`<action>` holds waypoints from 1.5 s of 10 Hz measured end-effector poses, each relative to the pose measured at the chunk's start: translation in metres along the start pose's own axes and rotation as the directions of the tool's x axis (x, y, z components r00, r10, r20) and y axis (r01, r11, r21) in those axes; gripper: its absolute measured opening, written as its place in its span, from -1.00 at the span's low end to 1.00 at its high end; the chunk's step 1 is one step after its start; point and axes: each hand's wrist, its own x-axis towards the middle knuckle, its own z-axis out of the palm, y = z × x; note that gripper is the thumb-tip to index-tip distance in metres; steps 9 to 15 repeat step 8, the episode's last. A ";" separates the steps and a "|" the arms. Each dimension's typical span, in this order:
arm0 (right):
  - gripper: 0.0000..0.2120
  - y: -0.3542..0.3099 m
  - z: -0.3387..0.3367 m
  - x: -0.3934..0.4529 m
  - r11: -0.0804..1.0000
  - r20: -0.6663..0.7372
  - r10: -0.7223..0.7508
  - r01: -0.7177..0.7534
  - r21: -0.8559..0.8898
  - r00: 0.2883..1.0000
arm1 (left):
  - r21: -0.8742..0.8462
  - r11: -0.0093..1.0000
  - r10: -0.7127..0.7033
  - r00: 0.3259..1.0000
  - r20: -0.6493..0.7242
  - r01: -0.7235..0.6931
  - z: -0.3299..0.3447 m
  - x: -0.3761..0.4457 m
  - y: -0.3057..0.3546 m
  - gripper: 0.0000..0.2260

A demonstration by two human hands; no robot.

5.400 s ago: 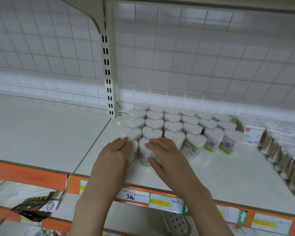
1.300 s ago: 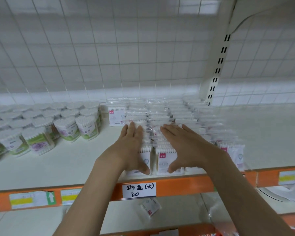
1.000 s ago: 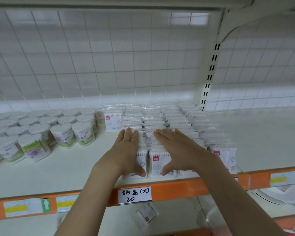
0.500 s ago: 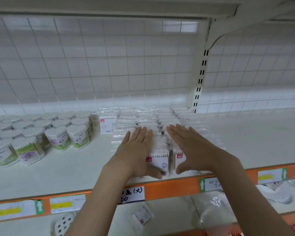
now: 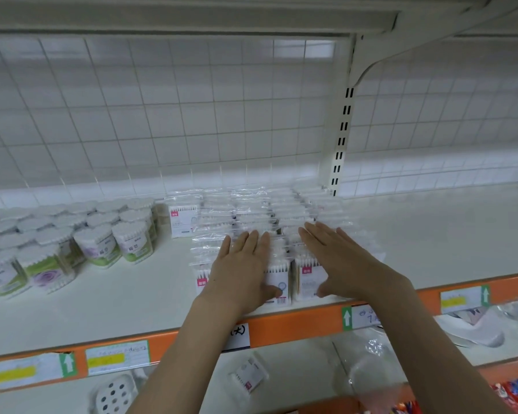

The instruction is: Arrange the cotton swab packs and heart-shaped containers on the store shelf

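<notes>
Clear plastic packs (image 5: 266,222) of swabs stand in rows on the shelf (image 5: 117,297), their front row near its orange edge. The left hand (image 5: 240,270) and right hand (image 5: 338,261) lie flat on the packs' tops, fingers straight and slightly apart, thumbs down against the front packs; neither hand grips anything. To square the block well, the person should probably press evenly with both palms and keep the front faces level, since the thin film looks slippery. Heart tubs (image 5: 72,234) stand grouped well to the left, each filled with upright swabs, white tips showing at the top.
</notes>
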 end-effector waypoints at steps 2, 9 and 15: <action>-0.11 -0.021 -0.014 -0.011 0.999 -0.078 -0.012 0.016 0.052 0.997 | -0.066 0.997 -0.055 0.995 -0.085 0.050 -0.014 -0.023 -0.012 -0.13; -0.53 -0.189 -0.022 -0.005 0.952 -0.598 0.022 0.165 0.256 0.801 | -0.099 0.969 -0.242 0.807 -0.539 0.225 -0.056 -0.150 -0.122 -0.55; -0.53 -0.189 -0.022 -0.005 0.952 -0.598 0.022 0.165 0.256 0.801 | -0.099 0.969 -0.242 0.807 -0.539 0.225 -0.056 -0.150 -0.122 -0.55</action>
